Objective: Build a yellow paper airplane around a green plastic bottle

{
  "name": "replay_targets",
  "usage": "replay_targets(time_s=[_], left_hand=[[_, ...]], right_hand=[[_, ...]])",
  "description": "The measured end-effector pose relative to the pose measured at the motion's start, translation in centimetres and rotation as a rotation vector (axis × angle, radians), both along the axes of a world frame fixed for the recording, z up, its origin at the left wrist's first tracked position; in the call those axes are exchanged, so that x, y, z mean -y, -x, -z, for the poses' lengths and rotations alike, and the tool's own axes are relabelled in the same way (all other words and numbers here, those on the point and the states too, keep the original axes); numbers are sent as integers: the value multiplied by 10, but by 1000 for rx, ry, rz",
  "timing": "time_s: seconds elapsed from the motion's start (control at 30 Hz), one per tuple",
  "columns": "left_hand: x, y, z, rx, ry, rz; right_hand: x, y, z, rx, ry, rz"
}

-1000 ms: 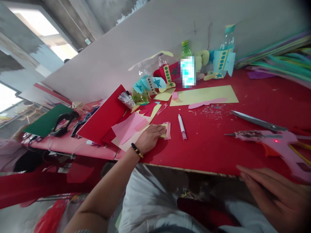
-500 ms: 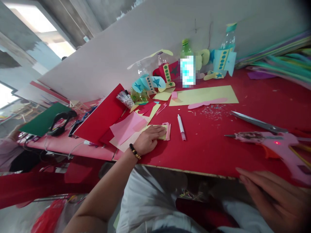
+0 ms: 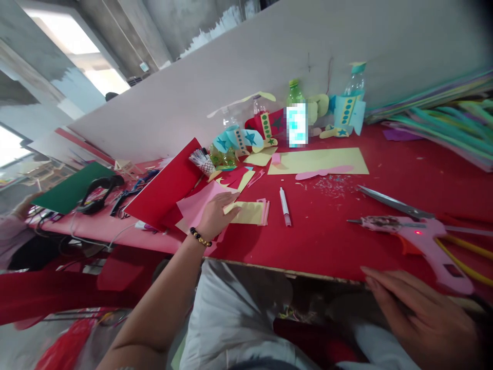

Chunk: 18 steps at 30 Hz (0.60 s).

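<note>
My left hand (image 3: 216, 216) lies with fingers stretched over a sheet of pink paper (image 3: 192, 204), its thumb by the left end of a pale yellow paper strip (image 3: 250, 213). Pink folded paper strips (image 3: 265, 213) lie at that strip's right end. A white pen (image 3: 284, 206) rests further right. My right hand (image 3: 419, 308) is at the table's front edge, fingers extended, with nothing visible in it. Beyond it lies a pink glue gun (image 3: 423, 234) with a red light on, beside scissors (image 3: 396, 202) with yellow and orange about the handles.
Decorated plastic bottles (image 3: 348, 108) stand along the white partition (image 3: 162, 108). A long yellow sheet (image 3: 327, 160), a pink cutout (image 3: 321, 172) and scraps lie before them. A red board (image 3: 165, 187) leans by a pen holder (image 3: 204, 162). Coloured strips (image 3: 442, 121) are piled right; a person's sleeve (image 3: 15, 234) shows left.
My left hand has slid left off the yellow strip and pink pieces onto the pink sheet, uncovering the strip. My right hand stays near the edge. The camera view has shifted slightly.
</note>
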<state>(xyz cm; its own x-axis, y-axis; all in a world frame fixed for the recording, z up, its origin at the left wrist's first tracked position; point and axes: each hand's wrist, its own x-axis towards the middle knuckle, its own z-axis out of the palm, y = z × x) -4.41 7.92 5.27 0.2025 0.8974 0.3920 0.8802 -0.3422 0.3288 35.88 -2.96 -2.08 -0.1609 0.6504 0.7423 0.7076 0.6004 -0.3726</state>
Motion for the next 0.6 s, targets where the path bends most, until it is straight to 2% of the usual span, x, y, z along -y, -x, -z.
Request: replay_targets(time_s=[0.13, 0.23, 0.33, 0.47, 0.6], left_hand=[[-5, -3, 3, -251, 194, 90], [-9, -6, 8, -347, 228, 107], [-13, -8, 11, -358, 242, 122], [-16, -8, 11, -323, 250, 141], [-8, -5, 9, -278, 220, 132]], right_hand=[[-3, 4, -1, -28, 19, -41], [-6, 7, 0, -46, 19, -18], [-6, 11, -2, -50, 49, -10], [4, 8, -15, -57, 112, -29], [16, -13, -32, -38, 84, 115]])
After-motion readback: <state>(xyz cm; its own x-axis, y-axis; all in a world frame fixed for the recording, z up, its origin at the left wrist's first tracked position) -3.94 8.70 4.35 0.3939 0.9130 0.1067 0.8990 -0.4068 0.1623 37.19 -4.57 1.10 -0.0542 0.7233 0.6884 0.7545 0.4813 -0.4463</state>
